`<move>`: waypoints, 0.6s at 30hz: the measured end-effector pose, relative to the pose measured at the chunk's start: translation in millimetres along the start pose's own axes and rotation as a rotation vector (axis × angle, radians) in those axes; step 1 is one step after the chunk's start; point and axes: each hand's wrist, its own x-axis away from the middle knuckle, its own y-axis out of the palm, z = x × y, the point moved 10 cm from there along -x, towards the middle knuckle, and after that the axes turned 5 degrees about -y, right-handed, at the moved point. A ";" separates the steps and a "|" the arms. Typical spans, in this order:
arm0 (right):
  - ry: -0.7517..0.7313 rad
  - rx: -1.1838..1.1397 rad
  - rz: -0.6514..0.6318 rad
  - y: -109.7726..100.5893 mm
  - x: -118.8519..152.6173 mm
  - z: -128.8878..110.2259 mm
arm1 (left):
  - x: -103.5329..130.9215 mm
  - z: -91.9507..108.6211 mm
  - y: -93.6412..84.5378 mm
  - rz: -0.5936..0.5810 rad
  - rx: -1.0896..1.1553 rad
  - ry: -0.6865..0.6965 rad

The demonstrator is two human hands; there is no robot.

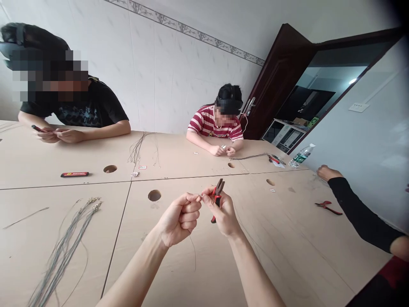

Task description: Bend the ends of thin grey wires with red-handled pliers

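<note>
My left hand is closed, with thumb and forefinger pinching a tiny piece at the tip of a thin cord. The cord hangs below the fist over the table. My right hand grips red-and-black pliers, jaws pointing up. Its thumb and forefinger meet the left fingertips at the same small piece, too small to make out. To the left lies a bundle of grey cords with metal clasps at their far ends.
The table has round holes and seams. Two people sit opposite, working with small items. A black-sleeved arm reaches in from the right, near other pliers. A water bottle and a red case lie farther back.
</note>
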 end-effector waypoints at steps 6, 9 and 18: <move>-0.006 -0.058 -0.010 -7.6 4.4 -0.6 | -5.2 -14.0 7.2 -0.041 0.034 -0.045; -0.016 -0.015 0.005 -12.4 7.1 -1.8 | -7.8 -18.0 11.1 -0.053 0.035 -0.060; -0.096 -0.018 0.003 -13.4 11.0 -3.4 | -8.0 -24.2 11.3 -0.073 0.036 -0.052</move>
